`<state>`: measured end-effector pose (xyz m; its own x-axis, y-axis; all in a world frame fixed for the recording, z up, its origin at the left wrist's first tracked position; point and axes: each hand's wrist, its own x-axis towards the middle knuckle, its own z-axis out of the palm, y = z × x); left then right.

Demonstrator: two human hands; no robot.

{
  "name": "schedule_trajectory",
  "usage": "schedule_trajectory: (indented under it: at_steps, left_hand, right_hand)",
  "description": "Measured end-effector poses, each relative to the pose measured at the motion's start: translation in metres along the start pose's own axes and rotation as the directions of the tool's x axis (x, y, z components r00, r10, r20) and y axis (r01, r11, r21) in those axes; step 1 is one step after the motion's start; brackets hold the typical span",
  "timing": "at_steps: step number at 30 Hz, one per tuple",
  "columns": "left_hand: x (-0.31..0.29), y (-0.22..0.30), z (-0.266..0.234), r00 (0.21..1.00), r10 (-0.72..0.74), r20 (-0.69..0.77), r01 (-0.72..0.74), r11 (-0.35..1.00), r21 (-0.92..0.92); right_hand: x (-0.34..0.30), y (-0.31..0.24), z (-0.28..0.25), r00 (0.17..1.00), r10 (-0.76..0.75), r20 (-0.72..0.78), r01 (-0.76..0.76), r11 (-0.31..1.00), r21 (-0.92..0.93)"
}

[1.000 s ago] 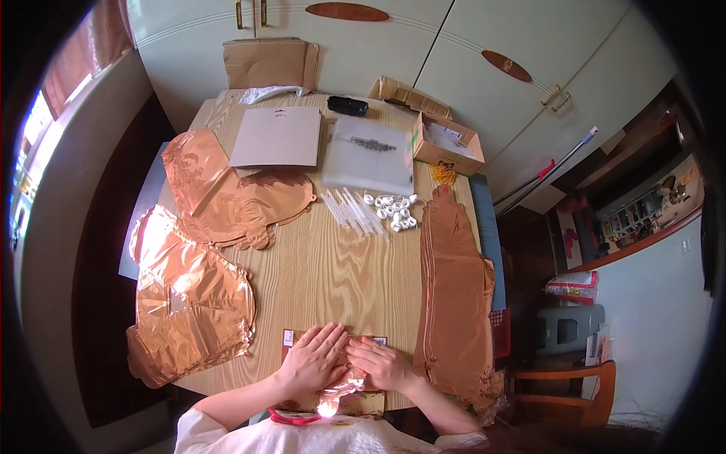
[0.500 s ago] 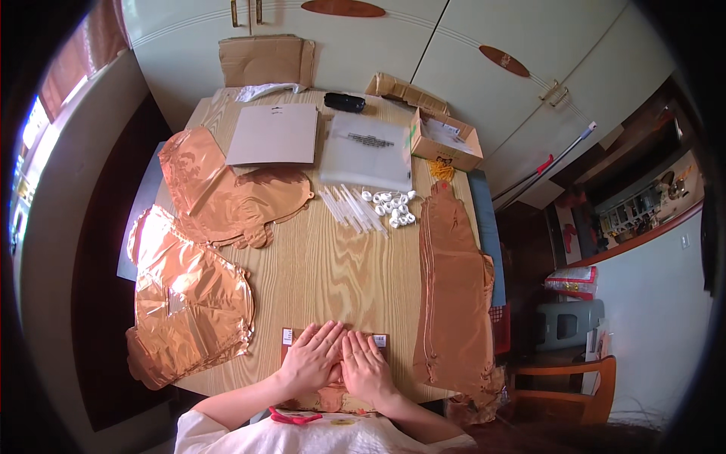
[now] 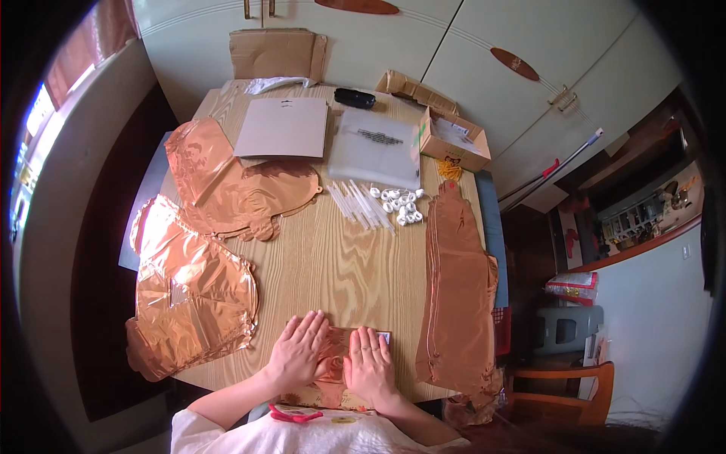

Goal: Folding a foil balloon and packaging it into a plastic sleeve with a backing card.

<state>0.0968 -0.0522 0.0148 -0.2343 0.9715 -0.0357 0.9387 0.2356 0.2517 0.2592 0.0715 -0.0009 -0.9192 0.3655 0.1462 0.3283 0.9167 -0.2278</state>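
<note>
At the table's near edge, a flattened copper-coloured foil balloon [image 3: 332, 371] lies on a flat brown piece with a white label at its far right corner. My left hand [image 3: 299, 354] presses flat on its left side, fingers straight and pointing away from me. On the right side rests my right hand [image 3: 370, 369], also flat, with outstretched fingers. A strip of foil shows between the two hands; the rest is under my palms. Neither hand grips anything.
Shiny copper foil balloons [image 3: 193, 295] lie stacked at left, and a long folded pile [image 3: 457, 291] at right. Farther back are white plastic sticks [image 3: 359, 206], white cups [image 3: 401, 203], a grey-white board [image 3: 281, 129], clear plastic bags [image 3: 374, 155] and a small cardboard box [image 3: 454, 142].
My hands have moved apart, the left one sliding left and slightly away from me, uncovering foil between them. The left label is now covered. The whole view has shifted a little.
</note>
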Motion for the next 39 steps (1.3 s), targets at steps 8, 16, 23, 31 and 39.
schedule_trajectory:
  at_steps: [8, 16, 23, 31, 39]
  left_hand:
    - [-0.012, -0.014, 0.002, 0.998, -0.062, -0.009, 0.061, 0.997, -0.047]
    - [-0.023, -0.024, -0.001, 0.991, -0.134, -0.012, 0.135, 0.991, 0.027]
    - [-0.027, -0.032, 0.000, 0.984, -0.142, -0.108, 0.155, 0.979, 0.130]
    - [0.030, -0.009, -0.019, 0.951, 0.306, -0.053, -0.310, 0.942, -0.131]
    - [0.046, -0.018, 0.006, 0.854, 0.520, 0.011, -0.518, 0.854, -0.050]
  right_hand:
    - [-0.004, 0.006, 0.000, 1.000, 0.022, -0.014, -0.022, 0.999, 0.023]
    - [-0.012, 0.009, 0.003, 0.998, 0.031, 0.059, -0.033, 0.999, 0.032]
    - [-0.013, 0.008, -0.001, 0.990, 0.038, 0.139, -0.041, 0.999, 0.020]
    - [-0.010, 0.002, -0.006, 0.966, 0.078, 0.247, -0.066, 0.996, -0.054]
    - [-0.017, 0.013, -0.001, 0.979, 0.055, 0.196, -0.048, 0.998, -0.040]
